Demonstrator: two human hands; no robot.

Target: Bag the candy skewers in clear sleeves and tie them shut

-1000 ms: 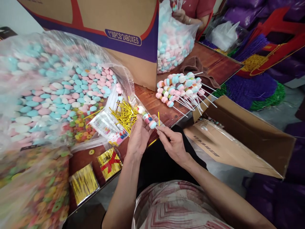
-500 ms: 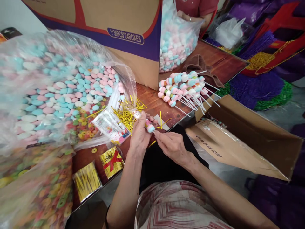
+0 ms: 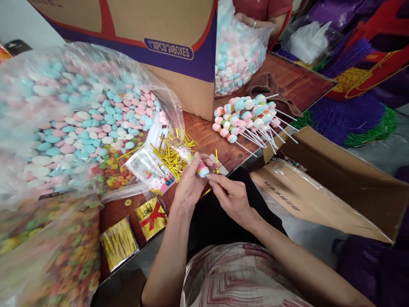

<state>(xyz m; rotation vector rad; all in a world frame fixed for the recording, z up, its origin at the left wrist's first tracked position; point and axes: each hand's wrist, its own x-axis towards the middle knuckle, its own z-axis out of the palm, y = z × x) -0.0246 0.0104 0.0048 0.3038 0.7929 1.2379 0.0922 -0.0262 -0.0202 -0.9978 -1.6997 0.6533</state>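
Observation:
My left hand (image 3: 191,184) is closed around a marshmallow candy skewer (image 3: 203,171), whose far part is inside a clear printed bag (image 3: 183,151). Pink and blue candy shows at the near end, below my left fingers. Close to that end, my right hand (image 3: 230,194) pinches the skewer's thin stick, mostly hidden by the fingertips. Loose gold twist ties (image 3: 166,155) lie in a pile just beyond my left hand. A stack of flat printed bags (image 3: 150,168) rests left of it.
Finished-looking candy skewers (image 3: 246,117) are heaped at the table's right. A large bag of marshmallows (image 3: 79,123) and a bag of gummy rings (image 3: 64,256) fill the left. Behind stands a big carton (image 3: 179,81); an open carton (image 3: 335,183) is right. A person's arm (image 3: 265,22) shows beyond.
More of the printed bag shows, straighter and fuller around the skewer's far end. Both hands have shifted slightly to the right, still holding the skewer and its stick.

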